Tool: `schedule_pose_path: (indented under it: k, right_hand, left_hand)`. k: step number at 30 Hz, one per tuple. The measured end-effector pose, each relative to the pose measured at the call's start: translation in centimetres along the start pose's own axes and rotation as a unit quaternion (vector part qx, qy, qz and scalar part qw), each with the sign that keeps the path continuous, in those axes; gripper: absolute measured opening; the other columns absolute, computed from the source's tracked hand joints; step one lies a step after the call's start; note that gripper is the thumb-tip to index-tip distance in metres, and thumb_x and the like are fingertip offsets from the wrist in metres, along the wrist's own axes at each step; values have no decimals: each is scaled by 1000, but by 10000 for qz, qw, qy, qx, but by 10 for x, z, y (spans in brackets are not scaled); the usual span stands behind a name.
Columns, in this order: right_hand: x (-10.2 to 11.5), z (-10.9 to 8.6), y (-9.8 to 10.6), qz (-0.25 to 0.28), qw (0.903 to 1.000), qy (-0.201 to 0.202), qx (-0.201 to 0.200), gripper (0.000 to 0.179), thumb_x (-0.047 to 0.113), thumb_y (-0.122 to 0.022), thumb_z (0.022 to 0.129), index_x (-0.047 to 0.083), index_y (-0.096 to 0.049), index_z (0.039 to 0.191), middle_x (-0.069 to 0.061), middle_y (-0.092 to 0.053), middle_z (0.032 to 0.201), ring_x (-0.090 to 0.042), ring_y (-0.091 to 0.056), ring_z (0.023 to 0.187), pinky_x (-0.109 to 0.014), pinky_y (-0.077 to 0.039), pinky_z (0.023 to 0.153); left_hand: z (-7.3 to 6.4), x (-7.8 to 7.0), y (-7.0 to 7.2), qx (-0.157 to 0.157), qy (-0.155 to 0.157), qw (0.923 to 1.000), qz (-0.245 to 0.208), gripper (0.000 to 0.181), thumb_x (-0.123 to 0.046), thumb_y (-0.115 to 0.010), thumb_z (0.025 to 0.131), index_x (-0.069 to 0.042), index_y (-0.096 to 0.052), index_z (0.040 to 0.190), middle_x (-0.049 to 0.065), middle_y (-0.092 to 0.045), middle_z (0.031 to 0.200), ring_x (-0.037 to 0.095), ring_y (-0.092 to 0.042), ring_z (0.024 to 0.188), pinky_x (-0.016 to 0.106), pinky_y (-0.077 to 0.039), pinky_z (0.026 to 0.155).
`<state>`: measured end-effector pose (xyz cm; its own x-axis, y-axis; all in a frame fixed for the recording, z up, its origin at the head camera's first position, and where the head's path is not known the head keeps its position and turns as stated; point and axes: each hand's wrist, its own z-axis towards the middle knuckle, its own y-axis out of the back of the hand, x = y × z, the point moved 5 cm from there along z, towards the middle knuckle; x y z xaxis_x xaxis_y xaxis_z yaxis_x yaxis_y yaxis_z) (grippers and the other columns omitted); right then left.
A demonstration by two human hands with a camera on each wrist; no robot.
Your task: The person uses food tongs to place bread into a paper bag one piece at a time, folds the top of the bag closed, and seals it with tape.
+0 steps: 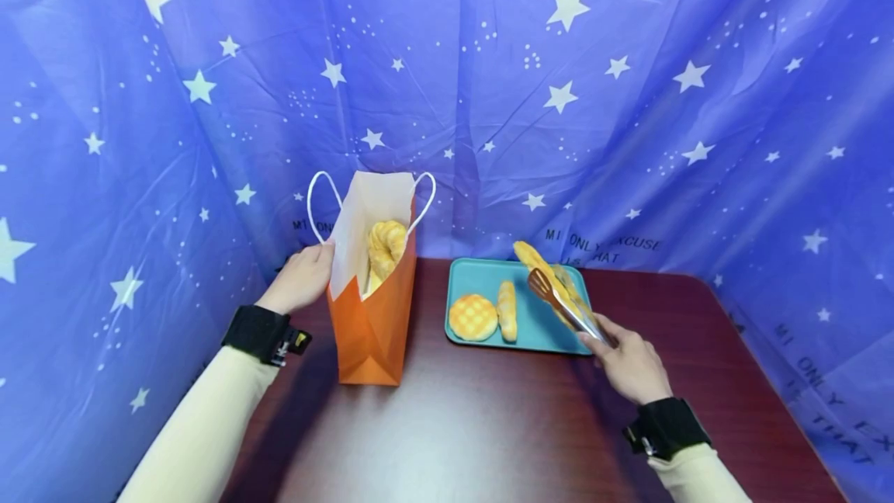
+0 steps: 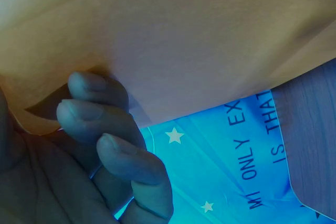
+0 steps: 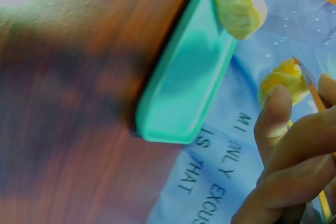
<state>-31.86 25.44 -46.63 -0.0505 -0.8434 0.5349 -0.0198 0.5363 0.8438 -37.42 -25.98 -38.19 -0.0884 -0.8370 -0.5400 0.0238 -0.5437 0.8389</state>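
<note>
My left hand (image 1: 302, 276) grips the upper left edge of an orange paper bag (image 1: 370, 332) with white handles. In the left wrist view, curled fingers (image 2: 100, 114) lie at the bag's edge. A twisted, ring-like bread (image 1: 386, 248) shows inside the bag's mouth. My right hand (image 1: 632, 363) holds metal tongs (image 1: 583, 322) with a brown slotted head. Alongside the tongs' head, a long baguette-like bread (image 1: 532, 258) slants over the right part of a teal tray (image 1: 482, 264). A round cross-hatched bun (image 1: 473, 317) and a short bread stick (image 1: 507, 310) lie on the tray's left half.
Everything stands on a dark red-brown table (image 1: 447, 425). Behind and at both sides hangs a blue cloth (image 1: 447, 99) printed with stars and lettering. The bag stands upright left of the tray, its white handles (image 1: 427, 200) sticking up.
</note>
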Motion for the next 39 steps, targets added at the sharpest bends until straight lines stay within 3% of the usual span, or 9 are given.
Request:
schedule_pose_path:
  k: [7,17,25,32,39]
  right_hand:
    - [21,-4,11,32,9999,130,-26,76,67,-52,100,20,-43,159,5,-71,73,-15,-59,66,-30,-40,63]
    - [47,-13,26,14,9990,439,-89,79,68,-51,100,16,-43,159,7,-71,72,-13,-60,66,-30,-41,64]
    - [69,-21,42,65,9978,650,-116,79,66,-53,100,12,-45,158,5,-71,73,-13,-61,63,-30,-42,61]
    - [94,-25,61,-189,9966,791,-102,77,65,-52,101,13,-44,158,5,-70,74,-15,-58,61,-30,-39,56]
    - [127,-27,81,-387,9947,937,-197,70,62,-55,101,20,-48,156,4,-69,74,-14,-60,60,-32,-41,50]
  left_hand:
    - [-1,-1,-1,-45,22,10000,-12,72,-43,-12,113,7,-61,129,35,-58,138,52,-54,131,63,-44,110]
    - [-1,-2,-3,18,7,10000,-80,71,-43,-12,113,7,-60,130,35,-58,137,52,-55,131,63,-45,107]
    - [0,-2,-4,35,70,9999,-94,69,-47,-12,113,2,-61,112,29,-62,117,45,-62,119,57,-48,95]
    - [1,-4,-3,62,85,9999,-99,73,-49,-11,112,3,-62,118,31,-62,117,45,-62,120,57,-48,97]
    - [1,-4,-2,45,78,10000,-22,77,-50,-9,112,4,-56,139,33,-56,143,50,-54,133,63,-44,109]
